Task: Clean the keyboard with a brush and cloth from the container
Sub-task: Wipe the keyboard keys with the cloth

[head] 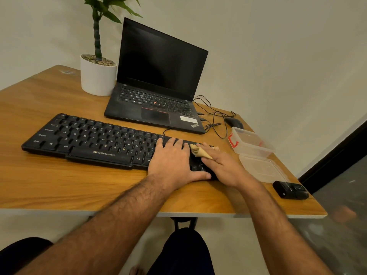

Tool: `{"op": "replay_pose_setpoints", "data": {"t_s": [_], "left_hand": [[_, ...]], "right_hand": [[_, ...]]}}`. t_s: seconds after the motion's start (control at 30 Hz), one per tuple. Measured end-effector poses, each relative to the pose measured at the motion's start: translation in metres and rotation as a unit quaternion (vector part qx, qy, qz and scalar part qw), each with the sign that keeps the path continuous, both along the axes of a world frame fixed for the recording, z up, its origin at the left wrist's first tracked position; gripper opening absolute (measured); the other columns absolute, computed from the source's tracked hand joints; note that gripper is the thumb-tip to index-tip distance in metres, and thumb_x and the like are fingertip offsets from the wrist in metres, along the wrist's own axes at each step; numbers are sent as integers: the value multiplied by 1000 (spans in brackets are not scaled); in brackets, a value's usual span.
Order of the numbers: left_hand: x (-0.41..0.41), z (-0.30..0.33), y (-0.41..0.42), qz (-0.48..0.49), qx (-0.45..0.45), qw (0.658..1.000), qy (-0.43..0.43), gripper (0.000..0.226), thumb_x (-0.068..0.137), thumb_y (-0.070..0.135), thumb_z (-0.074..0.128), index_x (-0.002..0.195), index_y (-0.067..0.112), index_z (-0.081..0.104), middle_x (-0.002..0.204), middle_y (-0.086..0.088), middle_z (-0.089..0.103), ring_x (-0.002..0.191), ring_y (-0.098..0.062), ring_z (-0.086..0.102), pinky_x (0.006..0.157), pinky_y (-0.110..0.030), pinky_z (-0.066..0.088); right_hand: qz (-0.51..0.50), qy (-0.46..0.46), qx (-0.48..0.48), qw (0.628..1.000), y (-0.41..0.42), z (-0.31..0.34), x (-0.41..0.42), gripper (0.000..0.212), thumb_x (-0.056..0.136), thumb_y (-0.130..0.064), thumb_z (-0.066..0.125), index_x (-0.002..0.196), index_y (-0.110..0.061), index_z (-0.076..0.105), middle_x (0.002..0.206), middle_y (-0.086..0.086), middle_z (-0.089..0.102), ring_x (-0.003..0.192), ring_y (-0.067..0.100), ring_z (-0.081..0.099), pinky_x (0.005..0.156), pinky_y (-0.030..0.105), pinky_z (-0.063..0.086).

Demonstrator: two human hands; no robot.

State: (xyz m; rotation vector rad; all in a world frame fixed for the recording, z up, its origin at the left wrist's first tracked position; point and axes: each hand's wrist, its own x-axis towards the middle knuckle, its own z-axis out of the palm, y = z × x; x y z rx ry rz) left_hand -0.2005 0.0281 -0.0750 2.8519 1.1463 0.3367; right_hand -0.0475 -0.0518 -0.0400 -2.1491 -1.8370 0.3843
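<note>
Keyboard (95, 139): a black one was laid on the wooden table (59, 185), in front of the open laptop (158, 86).
Left hand (172, 161): it was laid flat on the right part of the keys, fingers straight, nothing grasped.
Right hand (222, 165): a beige cloth (199, 150) was pinched in the fingers and pressed on the right end of the keyboard.
Container (251, 144): a clear, open box was placed just right of the keyboard, its lid (262, 168) beside it.
Brush: it could not be seen.
</note>
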Motion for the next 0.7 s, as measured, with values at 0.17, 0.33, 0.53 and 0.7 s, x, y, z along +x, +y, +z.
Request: {"op": "replay_pose_setpoints", "data": {"t_s": [0.17,0.33,0.53,0.7], "left_hand": [[-2,1,-1,5,-3,1000,8,123,67,100,23,156,15,26,164,-6,25,151,-26,18,122,-56,9],[-1,0,0,4,1,1000,3,123,66,100,23,155,16,28,163,-5,26,151,-25,19,122,-56,9],[0,1,0,5,-4,1000,12,126,65,101,24,156,15,26,163,-6,25,151,-26,18,122,-56,9],[0,-1,0,4,-2,1000,7,125,64,101,25,155,16,28,163,-6,27,151,-25,20,122,-55,9]], "right_hand": [[-64,-37,-2,997,-2,1,14,50,105,-31,42,154,-27,30,161,-5,27,146,15,27,116,28,19],[-31,-22,2,999,5,-5,-1,53,105,-27,42,155,-29,23,163,-8,18,151,12,10,124,37,7],[-50,16,-19,998,-12,-3,25,51,105,-31,42,154,-28,29,161,-4,27,147,14,25,120,31,17],[-50,8,-5,999,-1,-5,0,54,106,-30,40,156,-29,21,163,-6,15,151,13,12,120,31,8]]}}
